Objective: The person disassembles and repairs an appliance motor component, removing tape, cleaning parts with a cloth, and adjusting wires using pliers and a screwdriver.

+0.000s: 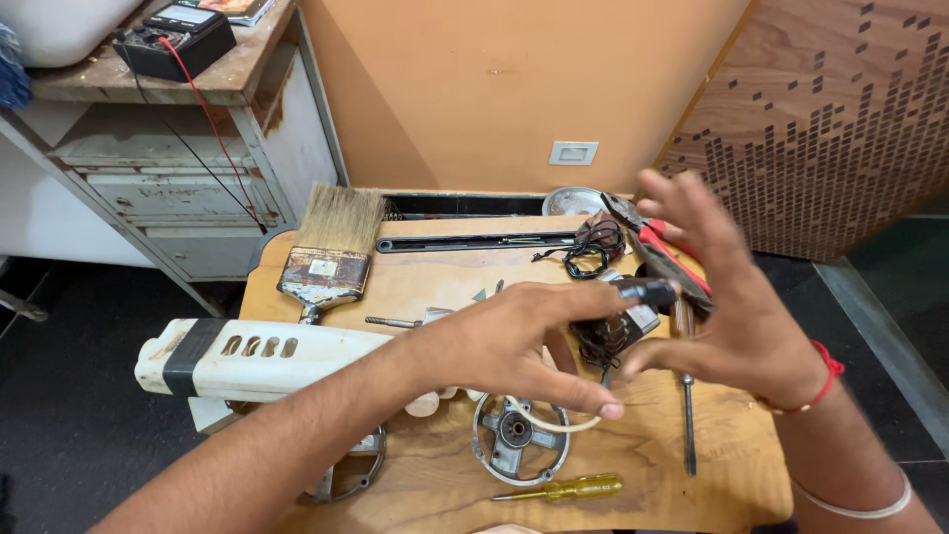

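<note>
Small black part (643,294) with trailing wires sits at centre frame, pinched at the left hand's (514,341) fingertips while the right hand (727,297) hovers open beside it. Below, a metal wheel frame (519,440), yellow screwdriver (563,489) and paintbrush (331,252) lie untouched on the wooden table (732,485), work seemingly midway.

1. A small black part (643,294) is pinched by the left hand (514,346) fingertips.
2. The right hand (732,307) is held open just beside it.
3. A paintbrush (331,252), yellow screwdriver (568,488) and pliers (657,247) are laid on the wooden table (732,475).
</note>
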